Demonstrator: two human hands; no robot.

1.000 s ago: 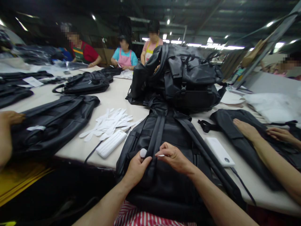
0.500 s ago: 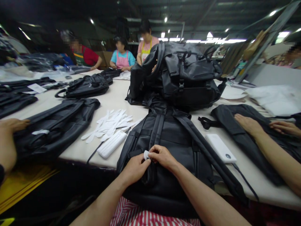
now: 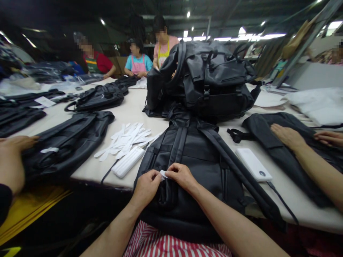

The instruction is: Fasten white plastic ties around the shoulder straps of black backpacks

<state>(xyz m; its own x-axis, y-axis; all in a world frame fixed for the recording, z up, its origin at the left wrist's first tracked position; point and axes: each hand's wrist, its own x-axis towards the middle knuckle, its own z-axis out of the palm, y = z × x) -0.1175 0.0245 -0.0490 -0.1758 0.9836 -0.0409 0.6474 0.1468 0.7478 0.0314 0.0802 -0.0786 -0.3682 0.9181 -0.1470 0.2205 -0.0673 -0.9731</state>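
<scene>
White tab: we pinched a small white tab [image 3: 163,174] between our left hand [image 3: 146,187] and right hand [image 3: 182,176]; both hands were closed on it, and its material was too small to tell.

Backpack under our hands: a black backpack [image 3: 206,153] lay flat with its shoulder straps [image 3: 241,178] facing up, and its lower end hung past the table edge above red-and-white striped cloth [image 3: 174,242].

Table: a long pale table [image 3: 134,110] carried the backpack.

Just beyond: a second black backpack [image 3: 211,82] sat upright, touching the top of ours.

Left of our bag: white strips [image 3: 123,142] lay in a loose pile beside a white ribbed block [image 3: 128,161].

Right of our bag: a white slab [image 3: 253,164] with a dark round mark lay near the strap.

Co-workers: two hands [image 3: 288,137] pressed on a black bag [image 3: 257,123] to our right, while another hand [image 3: 12,150] rested on a black backpack [image 3: 66,146] to our left.
</scene>
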